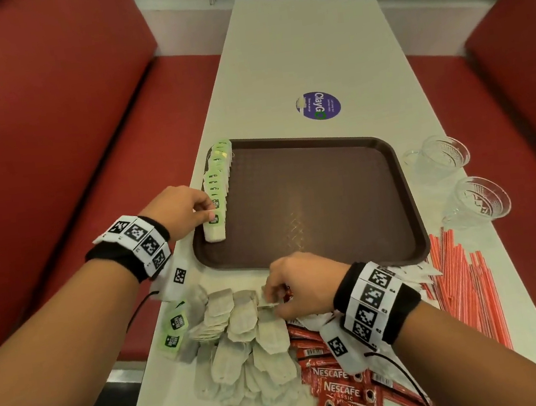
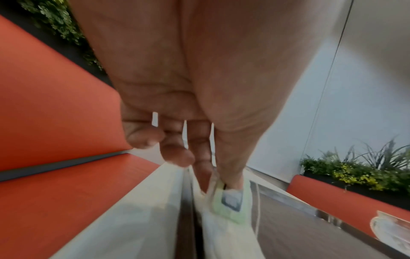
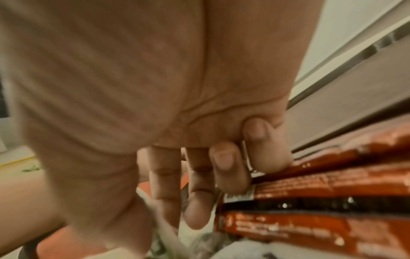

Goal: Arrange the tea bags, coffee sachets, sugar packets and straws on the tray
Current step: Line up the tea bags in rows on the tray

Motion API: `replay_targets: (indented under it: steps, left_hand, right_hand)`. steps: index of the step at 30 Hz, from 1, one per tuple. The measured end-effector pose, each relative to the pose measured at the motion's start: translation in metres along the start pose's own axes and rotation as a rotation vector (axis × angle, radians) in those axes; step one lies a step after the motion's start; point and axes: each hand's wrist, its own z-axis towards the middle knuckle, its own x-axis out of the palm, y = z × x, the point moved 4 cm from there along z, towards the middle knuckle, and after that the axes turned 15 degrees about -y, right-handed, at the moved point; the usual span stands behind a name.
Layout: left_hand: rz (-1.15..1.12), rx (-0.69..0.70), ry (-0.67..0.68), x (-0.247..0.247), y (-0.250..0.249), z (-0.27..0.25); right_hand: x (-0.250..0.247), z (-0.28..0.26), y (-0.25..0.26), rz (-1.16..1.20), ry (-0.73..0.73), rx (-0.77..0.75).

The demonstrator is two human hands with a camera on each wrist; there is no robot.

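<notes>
1. At the left of the head view, a row of tea bags [image 1: 217, 178] is seen laid overlapping along the tray's left edge. The nearest bag is pinched at its green tag by the thumb and forefinger of the left hand [image 1: 183, 210], its other fingers loosely curled.
2. At lower centre, a loose heap of tea bags [image 1: 243, 339] lies on the table. One bag is being pinched at the top of the heap by the right hand [image 1: 299, 285], its little and ring fingers curled in.
3. The brown tray [image 1: 413, 252] is otherwise bare in the middle of the frame, so the task is judged barely begun.
4. Still off the tray are the coffee sachets [image 1: 343, 394] at the bottom, the white sugar packets [image 1: 415, 272] partly hidden by the right wrist, and the red straws [image 1: 468, 282] at lower right.
5. Two clear glass cups [image 1: 461, 177] stand at the right.
6. The long pale table [image 1: 291, 56], bearing a round purple sticker [image 1: 318, 106], is flanked by red bench seats [image 1: 45, 130].
</notes>
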Motion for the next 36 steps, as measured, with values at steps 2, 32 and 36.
replay_targets:
  steps: [2, 32, 36]
  left_hand:
    - [0.006, -0.013, -0.047, -0.001, 0.002, 0.008]
    - [-0.407, 0.245, -0.002, -0.028, -0.079, -0.071]
    - [-0.408, 0.202, -0.053, -0.019, -0.066, -0.078]
  right_hand:
    - [0.0, 0.0, 0.0, 0.039, -0.044, 0.005]
    - [-0.039, 0.002, 0.001, 0.395, -0.593, 0.076]
    - [-0.036, 0.004, 0.001, 0.392, -0.552, 0.114]
